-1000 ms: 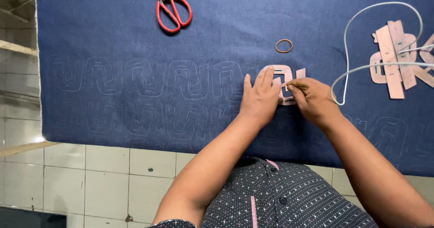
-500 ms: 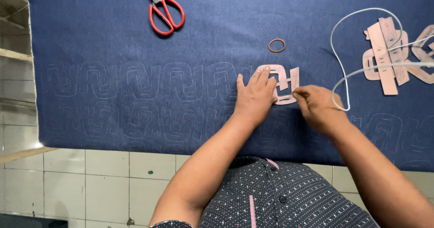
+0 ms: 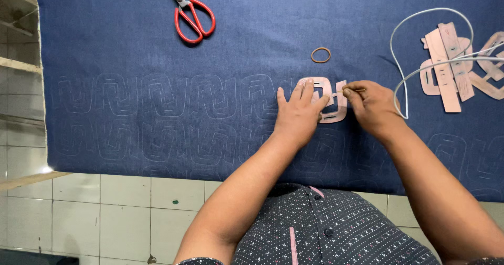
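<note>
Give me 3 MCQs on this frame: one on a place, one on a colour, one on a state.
1. Where do the scissors lie?
A. Top left of the blue fabric
B. Under the right hand
C. On the tiled surface

2. What colour are the scissor handles?
A. Black
B. Red
C. Yellow

3. What is the left hand doing?
A. Lifting the rubber band
B. Hanging off the table edge
C. Pressing flat on the pink template

Key: 1 A, they rest on the cloth far from both hands. 2 B, both loops are red. 3 C, its fingers lie spread on the template while the right hand holds a thin marking tool at its edge.
</note>
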`<state>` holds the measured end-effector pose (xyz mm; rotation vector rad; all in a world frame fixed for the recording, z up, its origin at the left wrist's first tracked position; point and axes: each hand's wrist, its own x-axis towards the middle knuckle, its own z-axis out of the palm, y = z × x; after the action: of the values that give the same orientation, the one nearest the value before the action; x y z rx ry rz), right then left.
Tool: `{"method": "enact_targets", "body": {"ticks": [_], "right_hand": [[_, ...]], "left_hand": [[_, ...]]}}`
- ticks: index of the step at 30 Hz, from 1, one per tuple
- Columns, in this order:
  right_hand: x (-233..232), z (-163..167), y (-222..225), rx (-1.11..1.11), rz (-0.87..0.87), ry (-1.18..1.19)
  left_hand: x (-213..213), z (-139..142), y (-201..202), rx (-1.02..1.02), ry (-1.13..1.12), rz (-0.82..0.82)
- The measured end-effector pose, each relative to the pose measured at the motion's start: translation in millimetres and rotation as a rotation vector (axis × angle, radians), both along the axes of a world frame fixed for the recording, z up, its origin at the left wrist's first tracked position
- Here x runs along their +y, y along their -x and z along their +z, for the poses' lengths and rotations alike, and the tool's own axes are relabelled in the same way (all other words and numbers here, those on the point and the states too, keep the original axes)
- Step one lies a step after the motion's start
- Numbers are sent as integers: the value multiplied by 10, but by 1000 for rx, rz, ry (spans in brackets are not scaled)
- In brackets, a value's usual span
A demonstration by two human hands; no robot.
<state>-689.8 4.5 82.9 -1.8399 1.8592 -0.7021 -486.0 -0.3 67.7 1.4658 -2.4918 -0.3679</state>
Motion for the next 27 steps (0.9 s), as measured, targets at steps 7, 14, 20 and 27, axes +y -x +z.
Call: {"method": "enact_targets", "body": {"ticks": [7, 14, 20, 27], "right_hand": [[-193, -60, 10, 123, 124, 138], [-243, -15, 68, 85, 81, 42], [-234, 34, 195, 83, 70, 60], [87, -7, 202, 199, 224, 59]], "left_hand": [[-7, -50, -9, 6, 32, 4], [1, -92, -22, 38, 37, 11], [-9, -63, -25, 40, 29, 9], [-6, -59, -43, 53, 25, -4]]}}
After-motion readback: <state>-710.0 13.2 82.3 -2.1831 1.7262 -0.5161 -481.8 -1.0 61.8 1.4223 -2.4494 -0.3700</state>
